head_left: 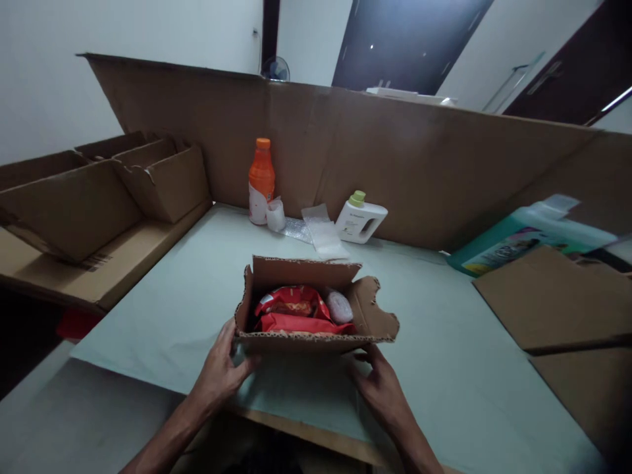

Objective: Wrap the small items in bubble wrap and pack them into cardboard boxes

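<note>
An open-topped cardboard box (296, 343) with torn, ragged edges stands at the middle of the table, near its front. Inside lie red shiny packets (301, 322) and, at the right end, a whitish wrapped roll-like item (339, 307). My left hand (224, 368) grips the box's left front corner, fingers along its side and thumb in front. At the right front corner my right hand (375, 378) holds the box low down, with some fingertips hidden beneath or behind the cardboard. One torn flap sticks out on the right.
Behind the box are an orange bottle (261, 178), a small white roll (275, 215), bubble wrap (296, 230) and a white jug (359, 220). Cardboard bins (69, 204) stand left. A green-liquid jug (523, 237) and cardboard pieces (548, 296) lie right. A cardboard wall (419, 158) closes the back.
</note>
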`<state>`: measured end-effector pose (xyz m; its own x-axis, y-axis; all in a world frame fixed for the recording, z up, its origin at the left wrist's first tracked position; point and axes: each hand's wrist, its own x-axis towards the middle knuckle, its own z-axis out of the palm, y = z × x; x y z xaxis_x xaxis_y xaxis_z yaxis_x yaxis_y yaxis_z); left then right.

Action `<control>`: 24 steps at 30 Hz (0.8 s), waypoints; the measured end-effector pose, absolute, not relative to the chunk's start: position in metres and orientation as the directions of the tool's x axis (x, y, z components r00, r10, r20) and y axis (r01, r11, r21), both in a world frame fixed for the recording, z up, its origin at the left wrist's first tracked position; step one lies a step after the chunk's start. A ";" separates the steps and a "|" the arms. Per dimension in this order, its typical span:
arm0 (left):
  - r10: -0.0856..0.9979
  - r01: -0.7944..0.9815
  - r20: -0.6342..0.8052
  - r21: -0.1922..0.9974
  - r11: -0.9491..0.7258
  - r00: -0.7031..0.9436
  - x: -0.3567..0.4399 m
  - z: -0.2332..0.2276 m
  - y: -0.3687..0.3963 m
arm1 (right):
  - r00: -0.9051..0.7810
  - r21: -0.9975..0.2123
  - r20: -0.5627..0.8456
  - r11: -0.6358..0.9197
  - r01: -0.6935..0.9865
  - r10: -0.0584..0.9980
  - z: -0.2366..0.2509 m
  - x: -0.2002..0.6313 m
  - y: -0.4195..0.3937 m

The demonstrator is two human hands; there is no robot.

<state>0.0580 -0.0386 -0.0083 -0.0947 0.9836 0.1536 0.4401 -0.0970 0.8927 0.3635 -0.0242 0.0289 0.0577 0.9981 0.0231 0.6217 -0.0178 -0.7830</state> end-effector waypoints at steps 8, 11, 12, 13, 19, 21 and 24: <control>0.985 0.496 0.171 0.854 -0.159 0.020 0.054 -0.013 -0.016 | 0.122 -0.825 -0.082 -0.137 0.549 0.989 0.017 0.352 -0.019; 0.988 0.488 0.113 0.871 -0.048 -0.104 0.037 -0.010 -0.012 | 0.032 -0.836 -0.017 -0.032 0.547 0.999 0.035 0.313 0.009; 0.983 0.494 0.084 0.869 0.007 -0.162 0.026 -0.008 -0.012 | -0.027 -0.838 0.020 0.032 0.544 0.999 0.043 0.294 0.021; 0.971 0.507 0.064 0.860 0.063 -0.230 0.013 -0.004 -0.011 | -0.088 -0.843 0.060 0.098 0.529 0.994 0.050 0.274 0.035; 0.728 0.553 0.103 0.723 0.413 -0.678 -0.091 0.039 0.003 | -0.415 -0.894 0.213 0.347 0.282 0.885 0.070 0.119 0.138; 0.647 0.526 0.095 0.677 0.515 -0.756 -0.125 0.052 0.008 | -0.509 -0.893 0.233 0.389 0.225 0.829 0.070 0.064 0.168; 0.552 0.486 0.110 0.635 0.601 -0.827 -0.163 0.061 0.012 | -0.578 -0.894 0.235 0.408 0.188 0.781 0.064 -0.007 0.200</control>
<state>-0.1632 0.0118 0.0614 -0.8266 0.5519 0.1099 0.4856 0.6009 0.6349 -0.0068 0.1996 0.0636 -0.5784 0.7813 0.2347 0.1878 0.4075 -0.8937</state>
